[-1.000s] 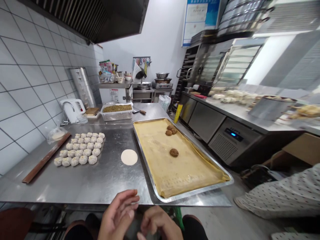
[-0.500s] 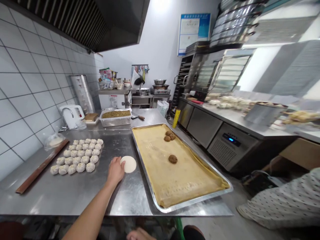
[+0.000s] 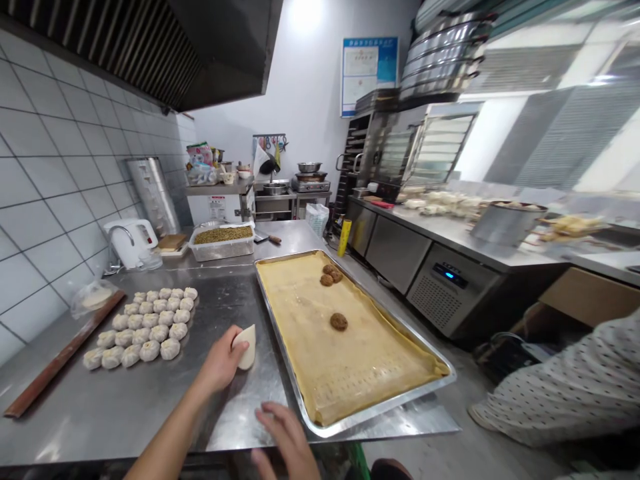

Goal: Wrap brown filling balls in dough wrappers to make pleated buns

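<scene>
My left hand (image 3: 226, 359) grips a round white dough wrapper (image 3: 247, 348) by its edge, the disc tilted up off the steel table. Near the front edge, my right hand (image 3: 289, 440) holds nothing, its fingers apart and slightly blurred. To the right of both lies a large metal tray (image 3: 445, 381) lined with yellowish cloth. On that cloth rest a single brown filling ball (image 3: 339, 322) and a small cluster of filling balls (image 3: 330, 275) farther back. Left of my hand stand rows of pleated stuffed buns (image 3: 150, 350).
A long wooden stick (image 3: 65, 357) lies at the far left. Behind are a white electric kettle (image 3: 131, 241), a plastic tub of chopped filling (image 3: 223, 248) and a cleaver (image 3: 267, 238). Another person's dotted clothing (image 3: 570, 387) shows at right, near a steel counter (image 3: 480, 253).
My left hand has lifted the dough wrapper from lying flat to tilted. My right hand has risen into view over the table's front edge. The view has shifted slightly.
</scene>
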`<state>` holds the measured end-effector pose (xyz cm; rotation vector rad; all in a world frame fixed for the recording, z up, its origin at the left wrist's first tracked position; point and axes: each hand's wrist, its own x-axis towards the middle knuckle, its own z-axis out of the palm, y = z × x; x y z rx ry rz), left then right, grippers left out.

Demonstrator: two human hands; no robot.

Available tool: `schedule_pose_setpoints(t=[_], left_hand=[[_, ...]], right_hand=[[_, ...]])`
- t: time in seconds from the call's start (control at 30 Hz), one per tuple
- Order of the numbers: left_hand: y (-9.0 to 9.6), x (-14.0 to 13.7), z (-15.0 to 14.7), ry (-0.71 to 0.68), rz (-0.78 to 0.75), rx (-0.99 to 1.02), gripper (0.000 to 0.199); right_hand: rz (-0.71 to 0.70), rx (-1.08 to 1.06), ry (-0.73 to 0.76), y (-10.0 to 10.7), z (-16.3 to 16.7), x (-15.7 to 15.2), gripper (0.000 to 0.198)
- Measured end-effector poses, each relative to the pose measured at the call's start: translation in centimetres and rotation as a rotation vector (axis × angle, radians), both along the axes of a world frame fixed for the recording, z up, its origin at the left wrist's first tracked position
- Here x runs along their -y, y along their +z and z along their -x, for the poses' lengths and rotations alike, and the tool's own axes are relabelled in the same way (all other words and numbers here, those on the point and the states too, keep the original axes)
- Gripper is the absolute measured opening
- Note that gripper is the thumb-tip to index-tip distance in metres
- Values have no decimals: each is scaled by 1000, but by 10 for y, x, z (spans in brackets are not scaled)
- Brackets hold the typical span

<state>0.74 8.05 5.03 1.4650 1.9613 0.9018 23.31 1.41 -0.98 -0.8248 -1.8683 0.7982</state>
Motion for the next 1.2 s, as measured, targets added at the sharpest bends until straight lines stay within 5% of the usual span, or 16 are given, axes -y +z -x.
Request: schedule_pose_setpoints(t=[0.1, 0.2, 0.3, 0.5, 0.67, 0.9, 1.1, 1.2], left_hand=[[15, 49, -14, -66, -62, 141, 43], [15, 86, -19, -47, -63, 391, 47], [-2, 110, -20, 155, -54, 480, 54], [-35, 134, -31, 349, -55, 364, 58], [-46, 128, -32, 563, -69, 344, 61], [-63, 115, -13, 469, -224, -17, 43], [-68, 108, -33, 277, -75, 580, 51], [-67, 103, -41, 223, -99, 701, 44]], right_hand=[[194, -155, -87, 20, 10, -24, 52], [566, -248, 143, 30, 29, -38, 63], [780, -249, 298, 27, 49, -33, 55], [694, -241, 137, 24, 66, -6, 51], [596, -139, 35, 27, 71, -17, 50], [506, -144, 64, -7, 69, -37, 52], [592, -197, 300, -26, 53, -16, 51], [575, -157, 313, -29, 49, -10, 48]])
